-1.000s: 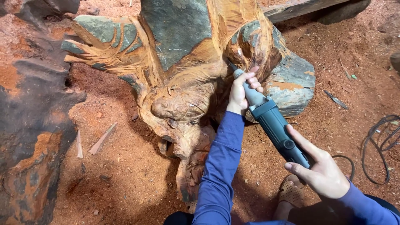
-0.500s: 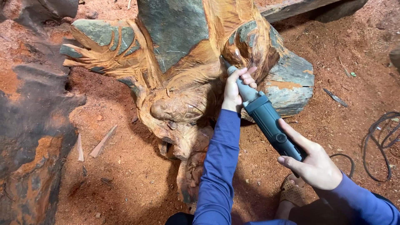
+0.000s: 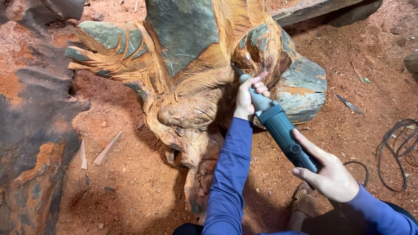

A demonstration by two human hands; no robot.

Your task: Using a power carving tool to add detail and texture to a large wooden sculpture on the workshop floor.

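A large orange-brown wood carving [image 3: 191,100] with grey-green weathered patches lies on a sawdust floor. Against it I hold a teal-grey die grinder [image 3: 278,124]. My left hand [image 3: 249,96], in a blue sleeve, wraps the grinder's silver nose close to the carving. My right hand [image 3: 328,174] grips the rear of the grinder's body, index finger stretched along it. The grinder's tip touches a recess in the carving just above my left hand; the bit itself is mostly hidden.
Reddish sawdust [image 3: 130,182] covers the ground. A dark weathered log [image 3: 30,143] fills the left edge. Black cable [image 3: 398,148] coils at the right. Wood splinters [image 3: 106,148] lie on the left, a beam [image 3: 313,11] at the top, my sandalled foot [image 3: 305,200] below.
Both hands and the grinder have shifted slightly left and up along the carving; the view moved a little with them. The grip is unchanged.
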